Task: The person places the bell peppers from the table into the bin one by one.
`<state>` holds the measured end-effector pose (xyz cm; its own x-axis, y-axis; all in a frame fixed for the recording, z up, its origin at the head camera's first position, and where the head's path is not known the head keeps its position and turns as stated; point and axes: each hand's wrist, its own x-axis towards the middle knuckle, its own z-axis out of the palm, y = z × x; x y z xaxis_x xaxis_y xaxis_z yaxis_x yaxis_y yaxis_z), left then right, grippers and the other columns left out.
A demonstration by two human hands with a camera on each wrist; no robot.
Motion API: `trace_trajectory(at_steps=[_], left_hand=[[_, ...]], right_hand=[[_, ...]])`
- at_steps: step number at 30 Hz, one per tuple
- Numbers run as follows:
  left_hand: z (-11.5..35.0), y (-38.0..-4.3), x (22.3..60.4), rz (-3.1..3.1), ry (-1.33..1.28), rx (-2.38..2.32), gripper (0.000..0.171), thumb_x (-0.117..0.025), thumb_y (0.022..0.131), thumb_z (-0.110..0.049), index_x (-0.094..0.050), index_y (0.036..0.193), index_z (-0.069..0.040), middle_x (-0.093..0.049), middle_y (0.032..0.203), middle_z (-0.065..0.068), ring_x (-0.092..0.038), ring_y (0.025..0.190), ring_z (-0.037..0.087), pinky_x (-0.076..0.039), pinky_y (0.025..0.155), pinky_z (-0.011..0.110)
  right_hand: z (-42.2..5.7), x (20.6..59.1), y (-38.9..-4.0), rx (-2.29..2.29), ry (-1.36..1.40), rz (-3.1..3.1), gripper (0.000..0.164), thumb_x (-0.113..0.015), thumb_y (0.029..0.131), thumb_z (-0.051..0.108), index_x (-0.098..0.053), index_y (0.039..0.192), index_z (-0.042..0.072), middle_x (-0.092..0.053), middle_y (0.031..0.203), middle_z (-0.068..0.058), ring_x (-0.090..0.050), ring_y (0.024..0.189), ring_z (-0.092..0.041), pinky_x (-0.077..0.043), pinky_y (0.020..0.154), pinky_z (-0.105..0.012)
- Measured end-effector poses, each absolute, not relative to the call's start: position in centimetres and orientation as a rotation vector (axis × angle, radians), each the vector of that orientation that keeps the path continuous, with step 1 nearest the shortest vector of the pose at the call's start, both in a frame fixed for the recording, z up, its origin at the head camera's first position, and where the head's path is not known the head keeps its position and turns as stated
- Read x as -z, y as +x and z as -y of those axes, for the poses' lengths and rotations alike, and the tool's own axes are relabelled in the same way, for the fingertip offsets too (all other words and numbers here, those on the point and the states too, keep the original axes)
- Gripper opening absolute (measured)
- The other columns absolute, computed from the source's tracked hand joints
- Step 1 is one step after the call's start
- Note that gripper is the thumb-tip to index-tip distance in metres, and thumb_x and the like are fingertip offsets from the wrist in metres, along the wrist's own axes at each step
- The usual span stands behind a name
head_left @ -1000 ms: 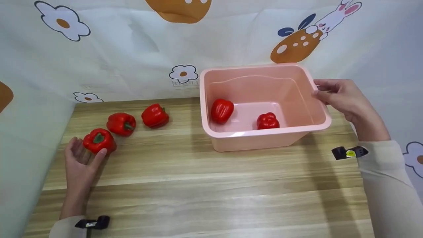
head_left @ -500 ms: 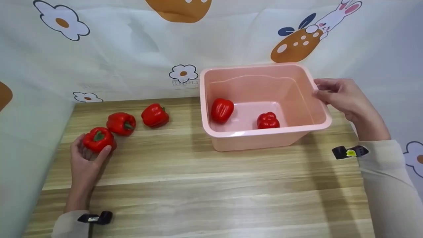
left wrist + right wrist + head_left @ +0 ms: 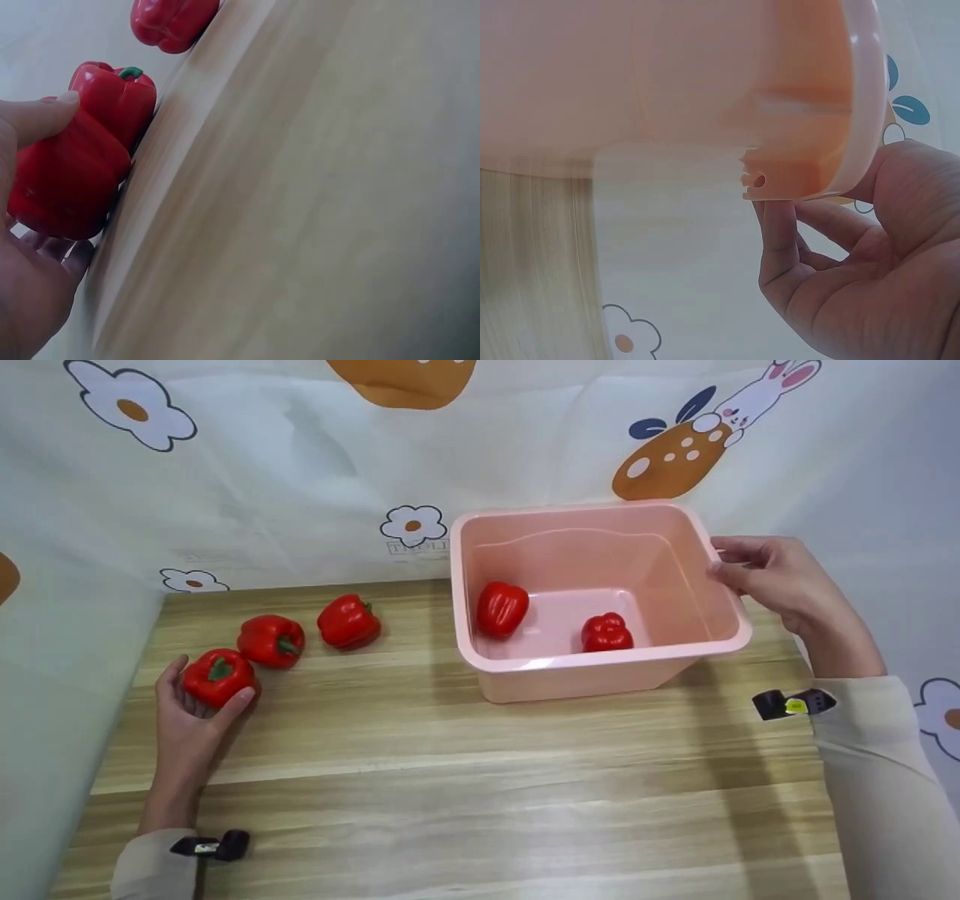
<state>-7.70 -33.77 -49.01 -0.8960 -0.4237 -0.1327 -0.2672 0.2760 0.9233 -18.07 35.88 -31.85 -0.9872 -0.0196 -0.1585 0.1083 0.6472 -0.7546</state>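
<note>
At the left of the table, my left hand curls round a red bell pepper, thumb on its near side and fingers along its left. In the left wrist view the thumb lies across that pepper, and the fingertips reach under it near the tabletop. A second bell pepper sits right beside it, and a third lies further right. My right hand grips the right rim of a pink plastic bin. The right wrist view has the thumb over the rim and fingers beneath it.
Inside the bin are two more red bell peppers, one by the left wall and one near the front. A printed cloth hangs behind the wooden table and along its sides.
My left hand has moved in closer round the nearest bell pepper, its fingers and thumb now against it. The right hand keeps its grip on the bin, which has not moved.
</note>
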Motion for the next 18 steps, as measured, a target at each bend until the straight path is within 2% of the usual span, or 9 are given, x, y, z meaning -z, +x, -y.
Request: trace_trajectory(at_steps=[9,18], left_hand=[[33.66,-8.28,49.14,2.429,0.62,1.68,0.094,-0.081,0.094,-0.025,-0.019,0.165,-0.03,-0.026,0.173,0.002,-0.024,0.161,0.02,-0.027,0.135,0.04],[33.55,-8.7,49.3,2.428,0.666,1.657,0.093,-0.082,0.092,-0.02,-0.019,0.16,-0.032,-0.028,0.172,0.0,-0.024,0.16,0.018,-0.029,0.134,0.044]], right_hand=[[-35.73,31.7,-17.76,1.248,0.107,-2.716,0.061,-0.066,0.104,0.031,-0.049,0.157,0.007,-0.068,0.101,0.024,-0.07,0.085,0.005,-0.06,0.075,-0.015],[-35.72,31.78,-17.84,1.223,0.108,-2.729,0.059,-0.066,0.104,0.031,-0.051,0.156,0.008,-0.067,0.103,0.019,-0.069,0.085,0.002,-0.06,0.074,-0.015]])
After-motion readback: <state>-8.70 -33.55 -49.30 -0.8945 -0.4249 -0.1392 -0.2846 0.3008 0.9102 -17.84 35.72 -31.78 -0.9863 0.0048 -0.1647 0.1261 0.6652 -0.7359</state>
